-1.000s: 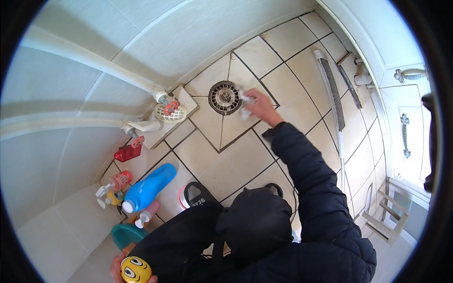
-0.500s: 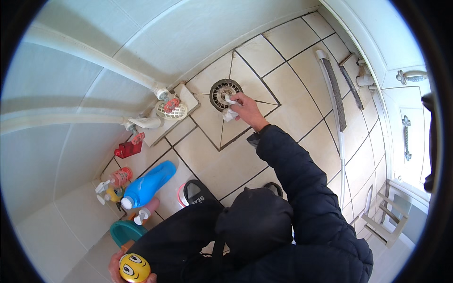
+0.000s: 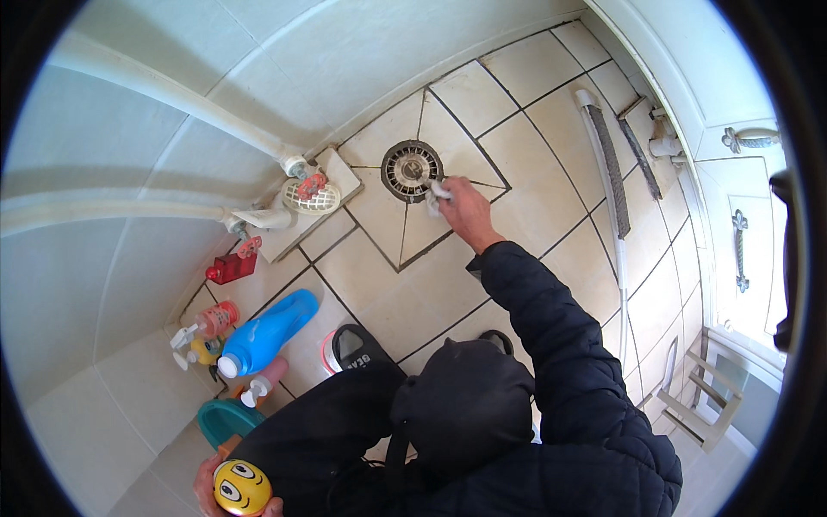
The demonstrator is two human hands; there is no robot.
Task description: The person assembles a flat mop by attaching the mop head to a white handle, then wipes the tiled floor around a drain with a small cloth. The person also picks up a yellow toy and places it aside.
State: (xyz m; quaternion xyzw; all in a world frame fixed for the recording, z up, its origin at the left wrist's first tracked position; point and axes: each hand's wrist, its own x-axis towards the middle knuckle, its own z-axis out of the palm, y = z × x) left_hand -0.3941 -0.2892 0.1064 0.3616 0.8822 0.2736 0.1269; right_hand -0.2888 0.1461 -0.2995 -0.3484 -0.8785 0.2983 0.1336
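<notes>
Your right hand [image 3: 465,211] sits just above the centre of the frame, fingers curled shut around a small white cloth [image 3: 435,196] that pokes out past your knuckles. The cloth presses on the tile at the lower right rim of the round floor drain [image 3: 411,170], touching or just overlapping the grate's edge. The drain is a dark, slotted metal disc set where four diagonal tile seams meet; its slots look grimy, and the pale tiles around it have dark grout lines.

Your left hand [image 3: 226,491] is at the bottom left edge of the frame, closed around a yellow ball with a smiling face [image 3: 241,487]; only the fingers under and beside the ball show.

To the left of the frame, a blue bottle [image 3: 267,332] lies on its side near a couple of spray bottles [image 3: 202,323] and a teal tub [image 3: 226,420]. A small red container [image 3: 231,268] stands by the white pipe fitting [image 3: 297,194].
</notes>
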